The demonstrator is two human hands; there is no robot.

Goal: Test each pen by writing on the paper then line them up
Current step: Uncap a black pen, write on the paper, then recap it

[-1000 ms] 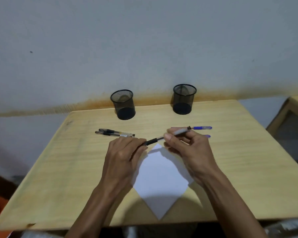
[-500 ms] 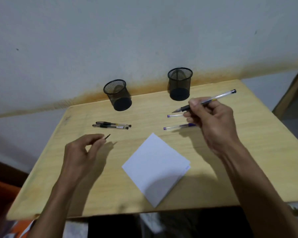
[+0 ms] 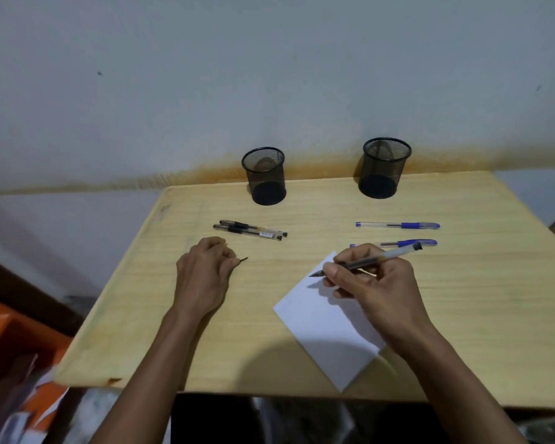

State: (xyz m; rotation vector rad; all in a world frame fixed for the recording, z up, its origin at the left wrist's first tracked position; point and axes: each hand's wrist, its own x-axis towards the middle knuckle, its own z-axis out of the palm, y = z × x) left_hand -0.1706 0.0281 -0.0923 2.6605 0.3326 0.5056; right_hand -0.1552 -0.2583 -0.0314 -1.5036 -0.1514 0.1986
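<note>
Wooden table [image 3: 481, 315] against a pale wall [image 3: 269, 75] with an orange-brown stain band along the bottom. Two black mesh cups at the table's far edge, well apart: left cup [image 3: 264, 176], right cup [image 3: 383, 168], both upright. Orange box [image 3: 10, 341] low at left, partly cut off

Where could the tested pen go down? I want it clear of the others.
Bare table lies right of the paper, below the blue pens. Another patch sits between the black pens and blue pens, before the two mesh cups. Crowded: around the paper's top corner.
</note>
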